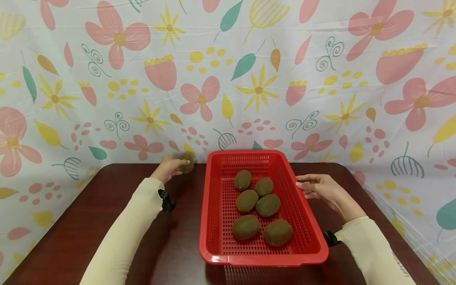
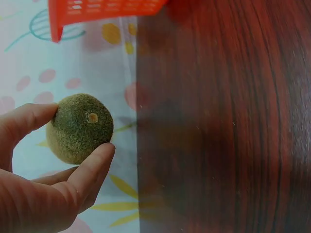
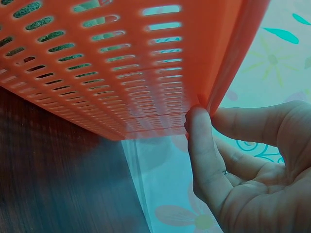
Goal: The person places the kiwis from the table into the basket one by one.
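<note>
At the far left part of the table, my left hand [image 1: 167,168] pinches a brown kiwi [image 1: 187,162] between thumb and fingers. In the left wrist view the kiwi [image 2: 80,128] shows its pale stem spot and is held above the table's edge. A red perforated plastic basket [image 1: 263,260] is right of that hand, with several kiwis [image 1: 247,201] lying in it. My right hand [image 1: 322,190] pinches the basket's right rim, thumb and forefinger on either side of it, as the right wrist view shows.
The dark reddish-brown table [image 1: 178,241] extends under and around the basket. Just behind its far edge hangs a white cloth [image 1: 228,79] printed with flowers and leaves, which also covers both sides.
</note>
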### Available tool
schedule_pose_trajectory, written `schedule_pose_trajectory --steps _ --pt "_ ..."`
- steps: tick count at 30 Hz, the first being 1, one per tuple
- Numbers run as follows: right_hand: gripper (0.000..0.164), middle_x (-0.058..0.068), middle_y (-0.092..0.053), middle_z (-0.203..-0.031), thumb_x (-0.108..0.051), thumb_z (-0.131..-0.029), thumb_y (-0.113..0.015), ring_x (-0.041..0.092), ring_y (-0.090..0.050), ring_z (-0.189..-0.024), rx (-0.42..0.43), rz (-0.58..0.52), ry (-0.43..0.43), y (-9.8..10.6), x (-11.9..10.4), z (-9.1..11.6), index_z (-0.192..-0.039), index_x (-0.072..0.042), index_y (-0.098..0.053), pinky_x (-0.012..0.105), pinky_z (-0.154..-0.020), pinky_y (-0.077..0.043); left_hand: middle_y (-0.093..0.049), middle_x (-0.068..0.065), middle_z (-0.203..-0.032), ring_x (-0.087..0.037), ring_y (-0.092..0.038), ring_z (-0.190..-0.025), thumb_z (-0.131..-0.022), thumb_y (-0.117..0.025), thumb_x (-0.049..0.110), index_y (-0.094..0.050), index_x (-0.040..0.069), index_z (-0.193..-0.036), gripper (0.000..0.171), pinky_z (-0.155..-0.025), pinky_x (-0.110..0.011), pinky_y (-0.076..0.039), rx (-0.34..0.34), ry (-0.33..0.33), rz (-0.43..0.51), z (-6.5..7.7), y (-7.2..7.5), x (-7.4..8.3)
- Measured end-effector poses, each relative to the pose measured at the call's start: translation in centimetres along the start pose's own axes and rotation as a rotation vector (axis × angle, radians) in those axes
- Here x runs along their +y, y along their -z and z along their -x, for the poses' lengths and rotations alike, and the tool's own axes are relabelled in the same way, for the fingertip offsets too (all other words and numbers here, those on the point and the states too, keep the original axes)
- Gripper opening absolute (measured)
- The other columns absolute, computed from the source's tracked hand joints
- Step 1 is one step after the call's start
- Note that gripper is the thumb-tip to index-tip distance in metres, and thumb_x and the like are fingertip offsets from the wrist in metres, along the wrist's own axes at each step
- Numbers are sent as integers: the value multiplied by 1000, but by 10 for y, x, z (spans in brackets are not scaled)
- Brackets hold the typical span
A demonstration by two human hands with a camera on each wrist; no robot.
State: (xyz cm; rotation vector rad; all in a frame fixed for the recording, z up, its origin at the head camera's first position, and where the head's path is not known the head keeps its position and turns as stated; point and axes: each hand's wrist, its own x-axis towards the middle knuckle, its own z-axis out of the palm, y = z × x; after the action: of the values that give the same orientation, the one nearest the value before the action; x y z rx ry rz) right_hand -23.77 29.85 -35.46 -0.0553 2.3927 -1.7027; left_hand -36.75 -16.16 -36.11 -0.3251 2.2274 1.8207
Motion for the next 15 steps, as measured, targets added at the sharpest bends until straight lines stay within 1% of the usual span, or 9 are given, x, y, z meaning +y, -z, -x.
schedule_pose_trajectory --steps 4,7,13,15 --pt "60 6 -71 -97 -23 -93 -65 18 -69 -84 -2 0 3 0 0 0 -137 12 -43 35 -77 -57 -18 -21 -156 -38 -40 -133 -91 -65 17 -13 -3 -152 83 -102 -38 -43 -25 -15 -6 4 -3 6" --pt "60 5 -71 -96 -22 -93 -65 18 -69 -83 -2 -9 0 1 0 0 -137 12 -43 34 -77 -57 -19 -20 -156 -36 -42 -131 -91 -66 18 -16 -4 -151 81 -101 -36 -45 -29 -17 0 9 -4 11" --pt "60 4 -71 -95 -21 -94 -64 17 -69 -82 -6 -15 3 1 0 1 -138 13 -42 34 -77 -57 -23 -19 -155 -33 -45 -130 -90 -67 16 -22 -7 -148 77 -101 -36 -44 -34 -32 58 18 -9 21" --pt "60 5 -71 -95 -22 -94 -64 18 -69 -82 -7 -14 4 1 0 0 -138 13 -41 34 -77 -57 -25 -19 -154 -33 -44 -131 -89 -67 15 -22 -7 -148 77 -101 -36 -44 -38 -40 77 21 -11 24"
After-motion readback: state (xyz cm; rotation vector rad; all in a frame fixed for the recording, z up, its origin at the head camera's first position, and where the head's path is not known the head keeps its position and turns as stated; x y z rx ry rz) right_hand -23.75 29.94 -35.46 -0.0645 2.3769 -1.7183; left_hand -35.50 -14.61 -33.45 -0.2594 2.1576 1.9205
